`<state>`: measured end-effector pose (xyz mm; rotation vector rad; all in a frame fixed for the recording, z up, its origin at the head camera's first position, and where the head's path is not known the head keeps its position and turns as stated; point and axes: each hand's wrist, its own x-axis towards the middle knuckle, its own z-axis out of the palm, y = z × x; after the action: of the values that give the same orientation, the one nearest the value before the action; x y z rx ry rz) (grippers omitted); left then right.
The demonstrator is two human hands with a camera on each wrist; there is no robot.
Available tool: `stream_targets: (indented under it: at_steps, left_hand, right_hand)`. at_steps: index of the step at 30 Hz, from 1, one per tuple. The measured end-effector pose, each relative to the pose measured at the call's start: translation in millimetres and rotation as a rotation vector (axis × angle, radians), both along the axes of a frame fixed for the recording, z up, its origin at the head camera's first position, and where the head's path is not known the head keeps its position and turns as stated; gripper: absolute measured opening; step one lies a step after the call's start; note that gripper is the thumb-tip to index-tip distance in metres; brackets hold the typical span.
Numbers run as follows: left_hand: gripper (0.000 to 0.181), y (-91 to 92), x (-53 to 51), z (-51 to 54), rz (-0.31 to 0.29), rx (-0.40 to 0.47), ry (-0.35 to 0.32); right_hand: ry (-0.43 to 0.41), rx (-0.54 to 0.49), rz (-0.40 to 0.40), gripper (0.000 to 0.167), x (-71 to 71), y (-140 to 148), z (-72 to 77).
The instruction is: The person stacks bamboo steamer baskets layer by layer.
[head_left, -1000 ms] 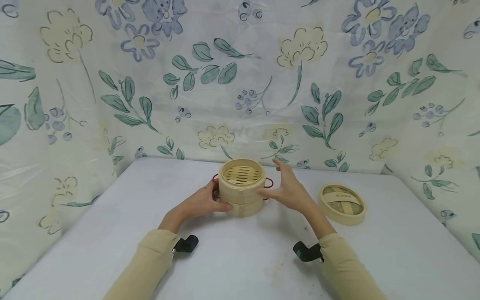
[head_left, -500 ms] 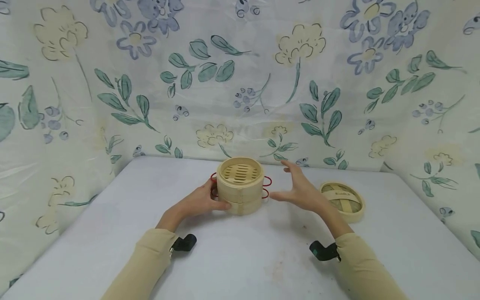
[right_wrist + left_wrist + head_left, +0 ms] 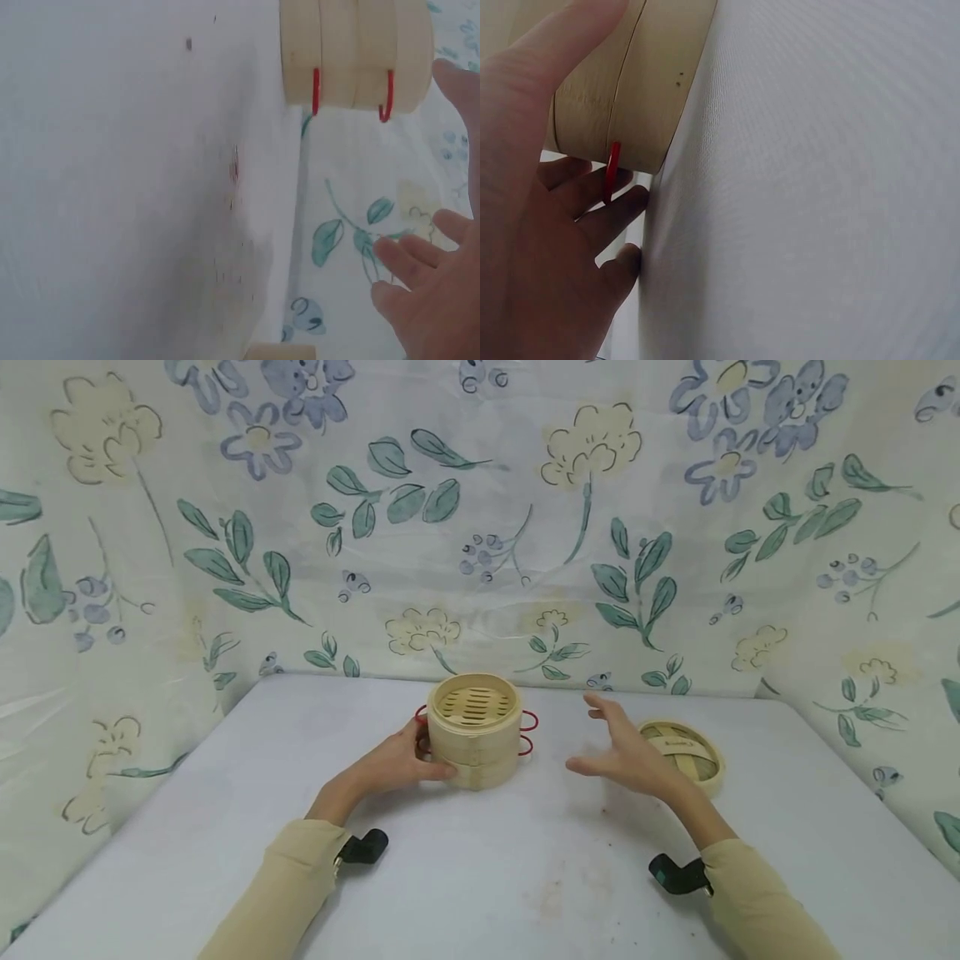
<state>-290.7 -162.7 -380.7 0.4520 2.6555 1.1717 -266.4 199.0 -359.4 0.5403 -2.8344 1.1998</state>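
Observation:
Near the back of the table stands a two-tier bamboo steamer [image 3: 474, 747], its slatted inside showing from above. Red loop handles [image 3: 529, 721] stick out from its sides. My left hand [image 3: 390, 764] grips it from the left, thumb across the front of the lower tier. In the left wrist view the fingers of the left hand [image 3: 562, 247] reach behind it, by a red loop [image 3: 611, 172]. My right hand [image 3: 630, 758] is apart from the steamer, thumb and fingers spread, holding nothing. It hovers just left of the round woven bamboo lid [image 3: 701, 756], partly covering it.
The white table [image 3: 480, 885] has small dark specks and a faint reddish smudge [image 3: 551, 893] right of centre. A flower-patterned cloth [image 3: 495, 585] hangs behind the table and along its sides. Black cameras [image 3: 367, 846] sit at both wrists.
My right hand has come off the steamer's right side and moved right, toward the lid, with its fingers spread. The left hand stays on the steamer, which has not visibly moved on the table.

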Motion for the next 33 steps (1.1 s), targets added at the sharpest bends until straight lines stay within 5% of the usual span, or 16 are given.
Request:
stream_targets:
  at_steps: [8,16,33]
  left_hand:
    - [0.100,-2.6,0.9,0.3,-0.005,-0.012,0.016]
    - [0.098,0.1,-1.0,2.5,-0.028,-0.010,0.023]
    - [0.100,1.8,-1.3,2.1,-0.020,-0.028,0.010]
  right_hand:
    - [0.036,-0.025,-0.006,0.101,2.5,31.7,2.7]
    - [0.011,0.082,-0.020,0.095,5.2,70.7,9.8]
    - [-0.052,0.129,-0.068,0.091,3.5,118.9,-17.0]
